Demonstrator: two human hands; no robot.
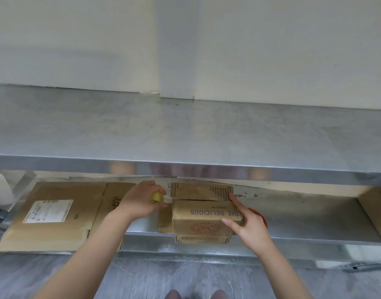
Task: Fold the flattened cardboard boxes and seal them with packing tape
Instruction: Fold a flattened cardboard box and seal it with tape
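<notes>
A folded brown cardboard box (204, 214) printed "THE DELICIOUS" stands on the lower metal shelf (304, 214). My left hand (142, 201) grips a yellow roll of clear packing tape (157, 197) just left of the box, and a strip of tape stretches from the roll across the seam between the top flaps. My right hand (243, 221) lies against the box's right side, its index finger stretched out and pressing near the top right corner, thumb on the front face.
A flattened cardboard box (56, 214) with a white shipping label lies on the shelf to the left. A red-orange object (261, 216) shows behind my right hand. The upper metal shelf (185, 130) overhangs the work area. More cardboard leans at the far right (377, 214).
</notes>
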